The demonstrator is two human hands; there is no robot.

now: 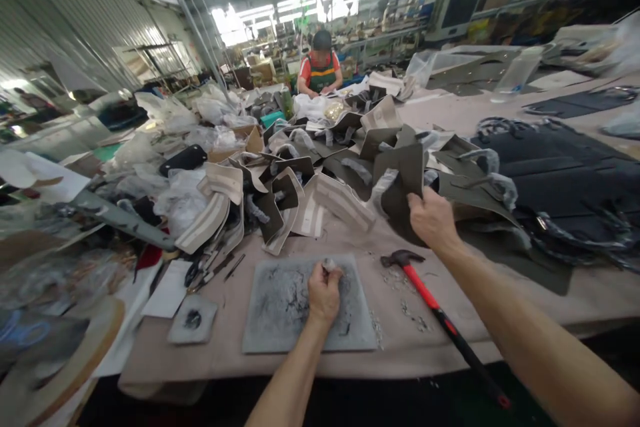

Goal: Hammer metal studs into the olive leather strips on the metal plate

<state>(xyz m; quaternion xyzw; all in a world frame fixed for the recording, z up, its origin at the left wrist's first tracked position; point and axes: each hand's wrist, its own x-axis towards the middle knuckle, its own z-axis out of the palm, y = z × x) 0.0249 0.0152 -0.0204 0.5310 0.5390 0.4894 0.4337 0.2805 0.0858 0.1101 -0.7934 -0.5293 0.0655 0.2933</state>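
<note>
My left hand (324,292) is closed above a grey slab (270,327) with a worn, black-marked surface. A small pale piece shows at its fingertips, too small to name. Farther right, my right hand (434,219) pinches the edge of a dark olive leather-like panel (400,177), which stands up from a pile of similar panels. Plastic-wrapped straps lie on and among these panels. A claw hammer (420,287) with a red and black handle lies to the right of the slab, below my right hand. Small metal bits (415,313) are scattered beside it.
Scissors (193,272) and thin tools lie left of the slab, near a small stained block (193,319). Dark wrapped bags (565,180) are stacked at the right. A clear plastic bottle (517,73) stands behind them. Across the table sits another person (320,70).
</note>
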